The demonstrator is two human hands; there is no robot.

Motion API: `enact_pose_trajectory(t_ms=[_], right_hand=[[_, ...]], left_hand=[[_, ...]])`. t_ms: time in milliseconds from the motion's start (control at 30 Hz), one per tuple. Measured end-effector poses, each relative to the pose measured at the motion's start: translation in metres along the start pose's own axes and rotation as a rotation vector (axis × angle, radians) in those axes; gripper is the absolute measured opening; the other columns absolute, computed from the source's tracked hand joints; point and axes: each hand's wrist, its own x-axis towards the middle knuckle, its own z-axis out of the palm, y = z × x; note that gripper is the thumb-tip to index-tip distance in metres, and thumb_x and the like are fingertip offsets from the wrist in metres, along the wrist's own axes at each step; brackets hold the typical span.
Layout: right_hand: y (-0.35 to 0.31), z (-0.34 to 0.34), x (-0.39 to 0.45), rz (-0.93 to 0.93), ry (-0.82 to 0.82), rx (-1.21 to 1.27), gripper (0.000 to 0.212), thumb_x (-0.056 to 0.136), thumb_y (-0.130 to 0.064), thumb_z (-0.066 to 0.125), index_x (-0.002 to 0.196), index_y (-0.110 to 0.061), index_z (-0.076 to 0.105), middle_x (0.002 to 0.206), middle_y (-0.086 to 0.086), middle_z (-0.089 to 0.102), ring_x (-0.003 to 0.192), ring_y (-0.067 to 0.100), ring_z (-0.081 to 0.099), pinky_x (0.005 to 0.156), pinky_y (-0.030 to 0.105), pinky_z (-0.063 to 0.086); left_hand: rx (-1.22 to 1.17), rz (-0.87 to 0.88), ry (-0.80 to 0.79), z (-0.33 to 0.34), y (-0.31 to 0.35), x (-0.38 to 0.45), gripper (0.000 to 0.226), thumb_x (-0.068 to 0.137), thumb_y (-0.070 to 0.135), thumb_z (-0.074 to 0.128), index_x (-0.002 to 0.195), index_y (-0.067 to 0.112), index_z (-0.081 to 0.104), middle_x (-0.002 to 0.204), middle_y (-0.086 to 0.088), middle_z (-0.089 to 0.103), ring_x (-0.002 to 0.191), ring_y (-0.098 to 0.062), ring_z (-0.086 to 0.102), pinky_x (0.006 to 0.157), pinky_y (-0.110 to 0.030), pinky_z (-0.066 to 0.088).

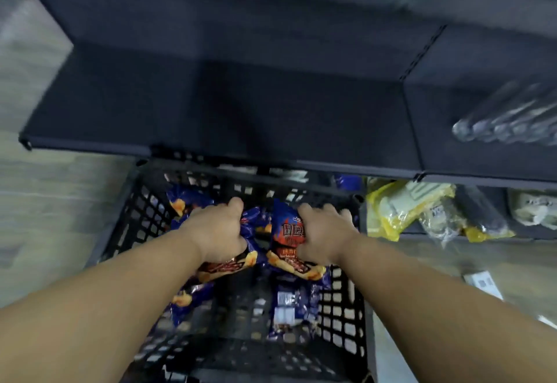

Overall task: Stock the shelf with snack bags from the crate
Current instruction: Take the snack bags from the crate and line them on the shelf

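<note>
A black lattice crate (343,316) stands on the floor in front of a dark shelf (211,117). Several blue snack bags lie inside it. My left hand (215,232) grips one blue and orange snack bag (229,266) in the crate's middle. To its right, my right hand (324,236) grips another blue snack bag (286,232) with red print. Both hands are inside the crate. A further bag (289,310) lies on the crate floor nearer to me.
The dark shelf board is bare on the left. Clear packaged items (506,120) lie on its right section. On a lower shelf to the right are yellow packets (401,210) and other wrapped goods. A white paper (482,284) lies on the wooden floor.
</note>
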Motion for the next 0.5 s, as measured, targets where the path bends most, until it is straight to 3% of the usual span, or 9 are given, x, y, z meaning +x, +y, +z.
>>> enact_pose_trajectory(t_ms=[200,367,500], right_hand=[[0.009,-0.085,-0.04,0.021,0.219,-0.036,0.07,0.072,-0.067,0.065,0.121,-0.021,0.042,0.116,0.0,0.056,0.115,0.024,0.042,0.096,0.044,0.029],[0.015,-0.142,-0.077,0.005,0.377,-0.058,0.065,0.075,-0.067,0.064,0.118,-0.023,0.045,0.113,-0.003,0.057,0.111,0.022,0.043,0.093,0.042,0.03],[0.016,-0.182,-0.107,0.008,0.483,-0.105,0.061,0.077,-0.065,0.064,0.116,-0.022,0.046,0.116,-0.002,0.057,0.114,0.024,0.042,0.093,0.042,0.03]], left_hand=[[0.025,0.035,0.207,-0.095,0.04,-0.033,0.034,0.081,0.035,0.056,0.098,0.019,0.031,0.081,0.005,0.046,0.089,-0.025,0.052,0.079,-0.036,0.035],[0.053,0.073,0.353,-0.159,0.07,-0.066,0.042,0.08,0.038,0.057,0.108,0.018,0.033,0.086,0.004,0.048,0.083,-0.022,0.049,0.073,-0.034,0.034],[0.096,0.113,0.445,-0.196,0.09,-0.088,0.049,0.075,0.045,0.058,0.11,0.021,0.035,0.095,0.003,0.051,0.086,-0.021,0.051,0.077,-0.035,0.036]])
